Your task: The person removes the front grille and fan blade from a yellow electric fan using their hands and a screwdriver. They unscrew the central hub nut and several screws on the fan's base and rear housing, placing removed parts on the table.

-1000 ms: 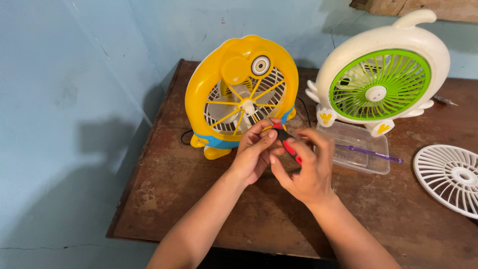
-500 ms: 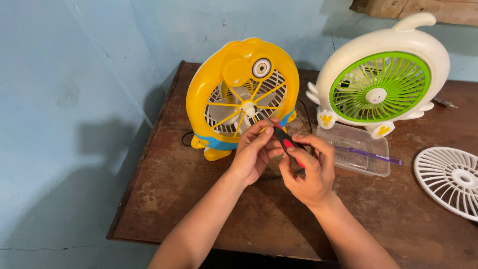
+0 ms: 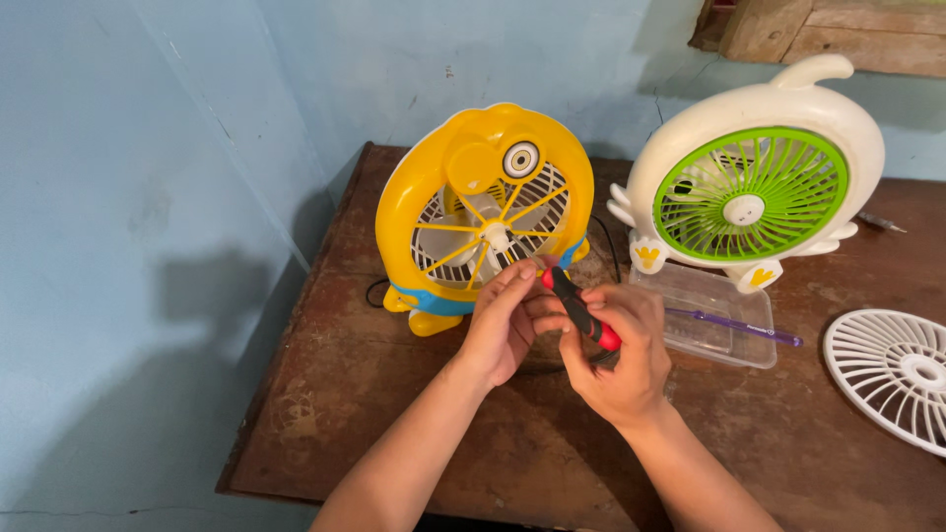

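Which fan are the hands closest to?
The yellow fan on the left. Both hands, left and right, hold a red and black screwdriver just in front of its grille. The white fan with the green grille stands farther right, untouched.

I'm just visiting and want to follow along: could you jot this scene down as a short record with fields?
Place: worn brown wooden table against a blue wall
Right hand: grips a red-and-black screwdriver
Left hand: fingers at the screwdriver's front end
Nearest item: yellow fan, upright, grille facing the person
Behind right: white fan with green grille
On table: clear plastic tray, purple tool across it, loose white grille
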